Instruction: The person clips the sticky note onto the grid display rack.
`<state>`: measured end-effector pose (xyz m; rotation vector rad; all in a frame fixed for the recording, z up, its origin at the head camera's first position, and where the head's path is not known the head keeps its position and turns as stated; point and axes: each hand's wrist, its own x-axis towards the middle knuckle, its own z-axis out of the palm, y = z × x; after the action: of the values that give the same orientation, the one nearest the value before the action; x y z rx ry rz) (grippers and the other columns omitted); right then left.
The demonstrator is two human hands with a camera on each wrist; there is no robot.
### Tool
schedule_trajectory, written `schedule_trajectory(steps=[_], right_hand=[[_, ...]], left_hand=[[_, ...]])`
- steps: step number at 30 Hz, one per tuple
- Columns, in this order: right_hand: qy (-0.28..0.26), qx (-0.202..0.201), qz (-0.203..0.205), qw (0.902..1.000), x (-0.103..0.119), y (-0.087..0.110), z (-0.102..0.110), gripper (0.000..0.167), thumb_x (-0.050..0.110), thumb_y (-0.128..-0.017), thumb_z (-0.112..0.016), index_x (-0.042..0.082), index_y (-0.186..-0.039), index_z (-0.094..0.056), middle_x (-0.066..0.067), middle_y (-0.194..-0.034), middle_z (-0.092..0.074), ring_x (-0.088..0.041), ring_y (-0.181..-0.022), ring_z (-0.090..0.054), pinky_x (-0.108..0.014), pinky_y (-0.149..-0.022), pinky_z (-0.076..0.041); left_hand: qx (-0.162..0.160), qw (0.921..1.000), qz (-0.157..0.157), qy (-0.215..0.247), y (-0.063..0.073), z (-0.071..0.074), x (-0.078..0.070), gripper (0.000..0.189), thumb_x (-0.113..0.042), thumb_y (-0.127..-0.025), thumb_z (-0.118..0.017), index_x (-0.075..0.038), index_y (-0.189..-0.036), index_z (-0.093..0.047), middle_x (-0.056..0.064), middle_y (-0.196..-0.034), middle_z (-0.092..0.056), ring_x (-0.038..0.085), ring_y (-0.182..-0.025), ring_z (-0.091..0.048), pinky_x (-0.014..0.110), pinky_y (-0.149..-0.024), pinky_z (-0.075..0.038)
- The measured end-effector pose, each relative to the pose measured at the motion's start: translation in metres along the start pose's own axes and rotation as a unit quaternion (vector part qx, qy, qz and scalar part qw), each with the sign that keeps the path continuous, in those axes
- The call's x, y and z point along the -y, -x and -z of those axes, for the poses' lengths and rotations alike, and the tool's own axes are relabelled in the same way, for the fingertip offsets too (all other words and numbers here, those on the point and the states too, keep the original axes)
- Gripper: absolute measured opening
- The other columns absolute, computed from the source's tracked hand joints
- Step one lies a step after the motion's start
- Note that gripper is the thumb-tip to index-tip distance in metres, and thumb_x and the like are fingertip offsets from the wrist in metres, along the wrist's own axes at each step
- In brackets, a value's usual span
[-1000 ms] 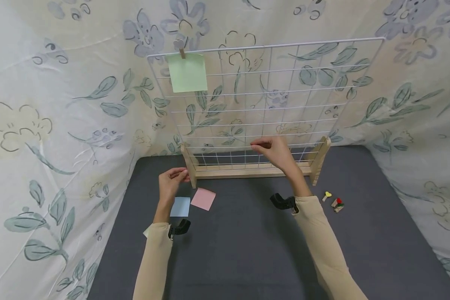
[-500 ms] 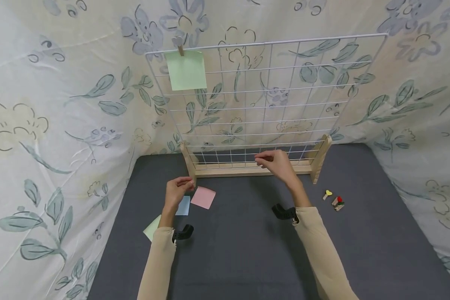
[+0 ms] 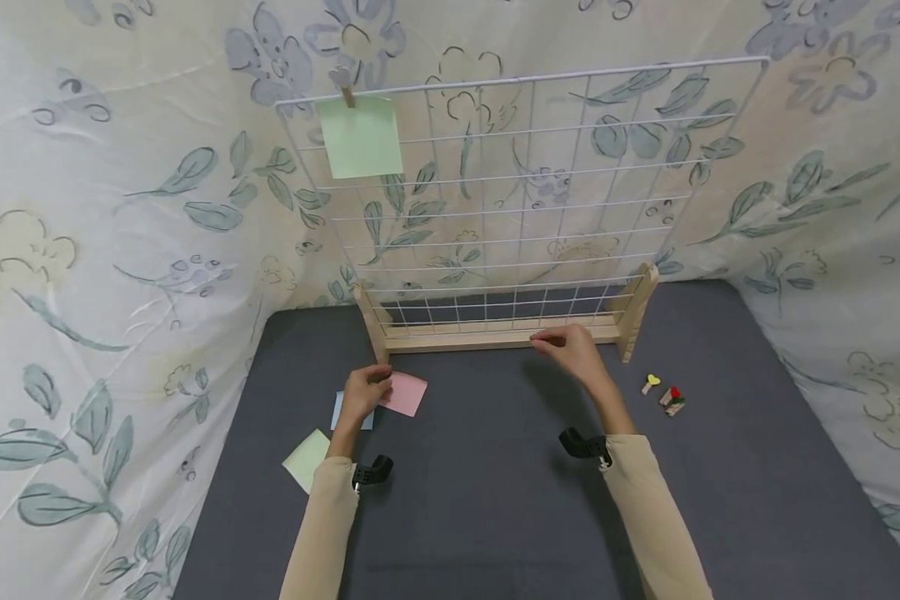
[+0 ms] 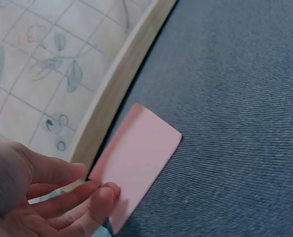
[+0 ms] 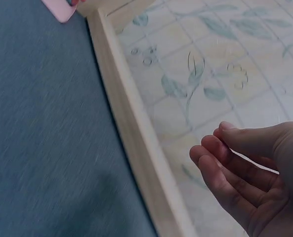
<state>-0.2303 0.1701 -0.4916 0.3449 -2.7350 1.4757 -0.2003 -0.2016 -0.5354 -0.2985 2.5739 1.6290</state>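
Note:
My left hand [image 3: 363, 395] is over the left edge of a pink sticky note [image 3: 407, 394] that lies on the dark table. Its loosely bent fingertips [image 4: 109, 193] overlap a corner of the note in the left wrist view. Partly under that hand is a blue sticky note [image 3: 337, 410], and a green sticky note [image 3: 305, 458] lies by the wrist. My right hand [image 3: 576, 357] hovers in front of the rack's wooden base [image 3: 480, 338], thumb close to the bent fingers and nothing between them.
A white wire grid rack [image 3: 521, 179] stands at the back, with a green note [image 3: 362, 140] hung by a wooden clothespin [image 3: 347, 96] at its top left. Small decorated clothespins, one yellow [image 3: 650, 383] and others with red and green tops [image 3: 673, 401], lie at the right.
My left hand has moved from the rack's left foot down and right to the pink note. My right hand has dropped from in front of the grid toward the table.

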Motion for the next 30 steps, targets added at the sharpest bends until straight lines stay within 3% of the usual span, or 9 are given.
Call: schedule_trajectory(steps=[4, 9, 13, 17, 21, 23, 28, 30], right_hand=[[0.02, -0.012, -0.009, 0.9997, -0.022, 0.011, 0.006, 0.021, 0.013, -0.093, -0.069, -0.004, -0.105, -0.074, -0.017, -0.093, -0.074, -0.027, -0.079, -0.071, -0.031, -0.067, -0.059], [0.029, -0.025, -0.039, 0.9985, -0.049, 0.032, 0.018, 0.021, 0.013, -0.094, -0.068, -0.004, -0.105, -0.073, -0.017, -0.09, -0.073, -0.025, -0.077, -0.071, -0.029, -0.064, -0.059], [0.042, -0.054, -0.067, 0.9954, -0.066, 0.051, 0.033, 0.02, 0.011, -0.094, -0.068, -0.005, -0.104, -0.073, -0.019, -0.088, -0.073, -0.025, -0.073, -0.071, -0.022, -0.059, -0.057], [0.062, -0.117, -0.11, 0.9851, -0.079, 0.073, 0.051, 0.02, 0.01, -0.092, -0.07, -0.007, -0.102, -0.073, -0.021, -0.084, -0.072, -0.02, -0.065, -0.068, -0.016, -0.05, -0.05], [0.087, -0.191, -0.168, 0.9631, -0.089, 0.094, 0.069, 0.023, 0.012, -0.091, -0.071, -0.009, -0.101, -0.073, -0.023, -0.083, -0.072, -0.009, -0.058, -0.063, -0.015, -0.044, -0.047], [0.109, -0.226, -0.198, 0.9474, -0.094, 0.103, 0.077, 0.026, 0.016, -0.092, -0.071, -0.008, -0.101, -0.073, -0.023, -0.085, -0.072, -0.009, -0.057, -0.062, -0.017, -0.048, -0.047], [0.151, -0.273, -0.284, 0.9065, -0.104, 0.121, 0.089, 0.035, 0.03, -0.09, -0.072, -0.002, -0.104, -0.074, -0.021, -0.094, -0.072, -0.035, -0.079, -0.065, -0.042, -0.062, -0.047], [0.145, -0.276, -0.316, 0.8959, -0.108, 0.126, 0.09, 0.041, 0.034, -0.089, -0.073, -0.002, -0.107, -0.072, -0.021, -0.096, -0.071, -0.041, -0.086, -0.063, -0.048, -0.063, -0.047]], left_hand=[[-0.01, 0.9999, -0.001, -0.013, -0.002, -0.003, 0.004, 0.026, 0.004, -0.092, -0.061, 0.009, -0.117, -0.066, 0.021, -0.088, -0.069, 0.018, -0.062, -0.065, 0.022, -0.052, -0.057], [-0.036, 0.9967, -0.045, -0.056, -0.004, -0.006, 0.006, 0.027, 0.006, -0.086, -0.064, 0.01, -0.112, -0.068, 0.021, -0.085, -0.069, 0.019, -0.056, -0.061, 0.017, -0.045, -0.045], [-0.056, 0.9892, -0.08, -0.11, -0.005, -0.008, 0.006, 0.031, 0.006, -0.08, -0.066, 0.01, -0.11, -0.068, 0.021, -0.089, -0.068, 0.027, -0.07, -0.06, 0.025, -0.054, -0.043], [-0.057, 0.9826, -0.09, -0.152, -0.006, -0.011, 0.007, 0.033, 0.006, -0.077, -0.067, 0.011, -0.11, -0.068, 0.02, -0.087, -0.066, 0.032, -0.08, -0.059, 0.036, -0.064, -0.047], [-0.054, 0.9781, -0.085, -0.182, -0.007, -0.014, 0.009, 0.03, 0.007, -0.077, -0.067, 0.009, -0.107, -0.07, 0.017, -0.081, -0.064, 0.03, -0.075, -0.057, 0.036, -0.062, -0.047], [-0.056, 0.9771, -0.081, -0.188, -0.007, -0.015, 0.009, 0.026, 0.007, -0.077, -0.068, 0.008, -0.103, -0.071, 0.016, -0.078, -0.063, 0.028, -0.073, -0.056, 0.035, -0.06, -0.045], [-0.059, 0.9767, -0.081, -0.19, -0.006, -0.017, 0.007, 0.017, 0.007, -0.079, -0.068, 0.007, -0.095, -0.071, 0.015, -0.076, -0.062, 0.029, -0.073, -0.056, 0.034, -0.06, -0.044], [-0.06, 0.9764, -0.085, -0.189, -0.007, -0.018, 0.006, 0.014, 0.007, -0.079, -0.069, 0.007, -0.092, -0.071, 0.015, -0.075, -0.062, 0.029, -0.072, -0.057, 0.034, -0.06, -0.044]])
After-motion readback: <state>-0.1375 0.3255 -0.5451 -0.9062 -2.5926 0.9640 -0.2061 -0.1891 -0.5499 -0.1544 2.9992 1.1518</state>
